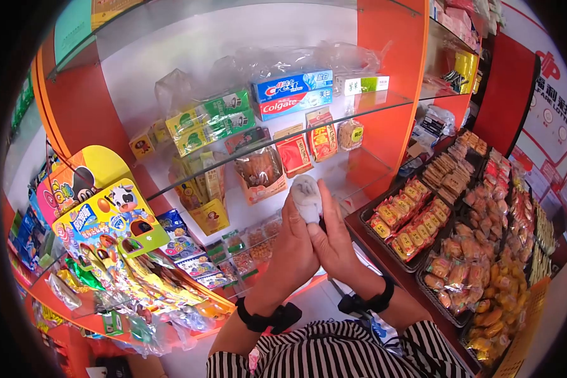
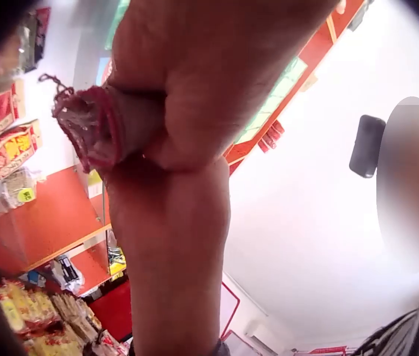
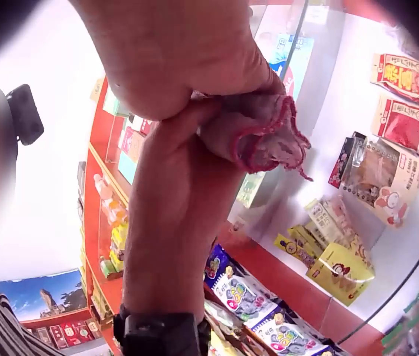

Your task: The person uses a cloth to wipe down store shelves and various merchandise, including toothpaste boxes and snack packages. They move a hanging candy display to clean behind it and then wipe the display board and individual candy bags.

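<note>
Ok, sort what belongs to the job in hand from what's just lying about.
Part of the job:
rolled pink-edged cloth
left hand
right hand

Just lying about:
Crest box
Colgate box
cow-printed display card
red-and-yellow wrapped snacks

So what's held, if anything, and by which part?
A whitish, cloth-like roll, pressed by its sides between the left hand and the right hand; its upper end protrudes.
</note>
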A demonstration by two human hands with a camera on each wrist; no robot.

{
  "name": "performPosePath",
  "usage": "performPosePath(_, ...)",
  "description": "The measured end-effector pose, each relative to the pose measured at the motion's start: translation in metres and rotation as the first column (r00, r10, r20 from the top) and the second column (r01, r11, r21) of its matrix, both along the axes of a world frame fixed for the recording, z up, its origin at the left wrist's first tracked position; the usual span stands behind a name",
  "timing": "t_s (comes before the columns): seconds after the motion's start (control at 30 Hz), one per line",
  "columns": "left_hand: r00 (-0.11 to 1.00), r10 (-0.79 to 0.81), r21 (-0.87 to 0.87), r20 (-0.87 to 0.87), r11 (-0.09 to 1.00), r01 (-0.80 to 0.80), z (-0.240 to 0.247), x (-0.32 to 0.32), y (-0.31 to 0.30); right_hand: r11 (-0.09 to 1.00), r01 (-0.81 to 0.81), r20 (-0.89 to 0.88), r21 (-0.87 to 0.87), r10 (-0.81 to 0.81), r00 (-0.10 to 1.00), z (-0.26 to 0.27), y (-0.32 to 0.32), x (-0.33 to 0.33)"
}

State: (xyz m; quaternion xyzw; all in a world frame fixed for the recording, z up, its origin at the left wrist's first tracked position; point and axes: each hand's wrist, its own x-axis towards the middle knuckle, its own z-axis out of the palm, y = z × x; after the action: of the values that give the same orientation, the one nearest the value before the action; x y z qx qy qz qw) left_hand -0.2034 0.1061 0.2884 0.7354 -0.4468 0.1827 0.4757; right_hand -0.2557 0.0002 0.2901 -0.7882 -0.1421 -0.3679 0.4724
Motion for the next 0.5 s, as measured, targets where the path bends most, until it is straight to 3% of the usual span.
performPosePath(0.13,0.985,-0.148,0.016,-0.092,0.989,0.150,0.009,0.021,0.004,0.985,0.002,-0.010,-0.170,-0.004,1.000,0.018,-0.013,0.022)
performPosePath(0.2,0.965,-0.220,0.004,-0.143,0.975,0.223,0.013,0.027,0.011,0.989,-0.001,0.010,-0.148,0.002,1.000,0.029,-0.018,0.036)
performPosePath(0.27,0.983,-0.144,-0.034,-0.117,0.989,0.141,0.016,0.032,0.018,0.991,-0.018,0.030,-0.131,0.022,0.999,0.044,-0.026,0.056)
performPosePath(0.33,0.986,-0.088,-0.034,-0.139,0.996,0.084,0.022,0.032,0.028,0.994,0.106,0.097,-0.016,-0.104,0.990,0.060,-0.038,0.081)
performPosePath(0.37,0.989,0.021,-0.015,-0.150,1.000,-0.023,0.016,0.034,0.037,0.995,0.098,0.092,-0.014,-0.096,0.991,0.068,-0.047,0.096)
performPosePath(0.4,0.980,0.126,0.010,-0.154,0.992,-0.126,0.011,0.036,0.047,0.988,0.151,0.147,-0.024,-0.146,0.978,0.074,-0.058,0.112)
performPosePath(0.47,0.966,0.144,-0.005,-0.214,0.989,-0.148,0.004,0.036,0.067,0.979,0.204,0.203,-0.025,-0.195,0.960,0.077,-0.077,0.134)
performPosePath(0.5,0.943,0.191,-0.010,-0.271,0.980,-0.201,-0.006,0.036,0.077,0.944,0.292,0.180,-0.156,-0.263,0.948,0.078,-0.087,0.144)
